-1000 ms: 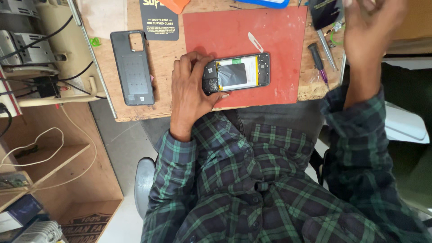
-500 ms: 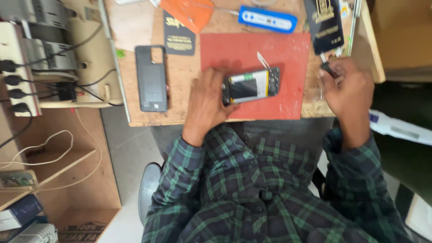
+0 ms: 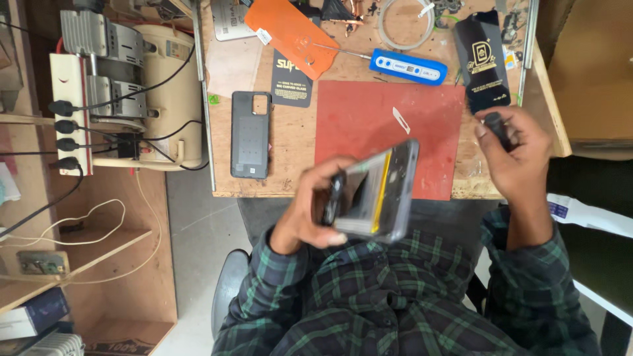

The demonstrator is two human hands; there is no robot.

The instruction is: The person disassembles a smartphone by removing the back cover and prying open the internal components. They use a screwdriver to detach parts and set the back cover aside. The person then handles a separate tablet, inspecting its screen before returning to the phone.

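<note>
The wooden counter [image 3: 297,165] carries a red mat [image 3: 369,125], and left of it lies a dark back cover [image 3: 250,135]. Past the mat sit an orange sheet [image 3: 290,33], a black packet [image 3: 484,62] and a blue tool [image 3: 407,66] — a small white blade [image 3: 400,120] rests on the mat itself. The left hand [image 3: 310,211] holds an opened phone [image 3: 376,191] tilted above the counter's near edge, fingers wrapped around it. The right hand [image 3: 517,155] has its fingers pinched on a small dark tool [image 3: 496,128] — over the mat's right corner.
</note>
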